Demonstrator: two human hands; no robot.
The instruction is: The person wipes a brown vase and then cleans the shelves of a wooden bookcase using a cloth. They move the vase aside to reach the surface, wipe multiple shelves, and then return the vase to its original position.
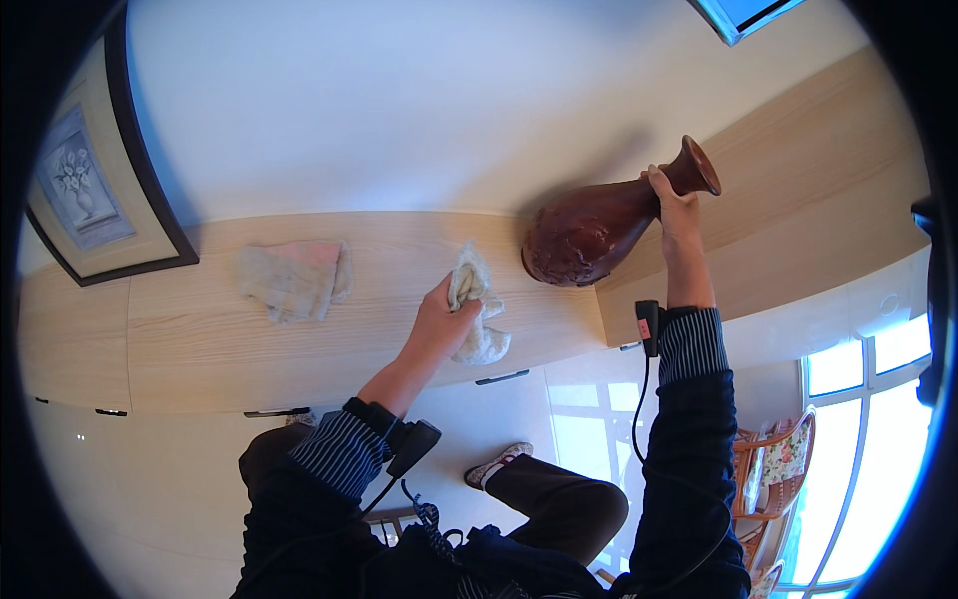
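My right hand (675, 206) grips the neck of a dark reddish-brown vase (591, 232) with raised carving on its body. The vase leans to the right, its base low near the right end of the wooden cabinet top (389, 247). Whether the base touches the wood is hard to tell. Bunched in my left hand (445, 318) is a pale cleaning cloth (483, 341), held over the cabinet top left of the vase. Farther left, a second, thin cloth (296, 277) in beige and pink lies flat on the wood.
A dark-framed flower picture (150, 210) stands at the left end, near the white wall (359, 112). A taller wooden panel (808, 165) adjoins on the right. Black drawer handles (501, 377) line the front. A rattan chair (775, 472) stands by the window (861, 449). Cables run from both wrists.
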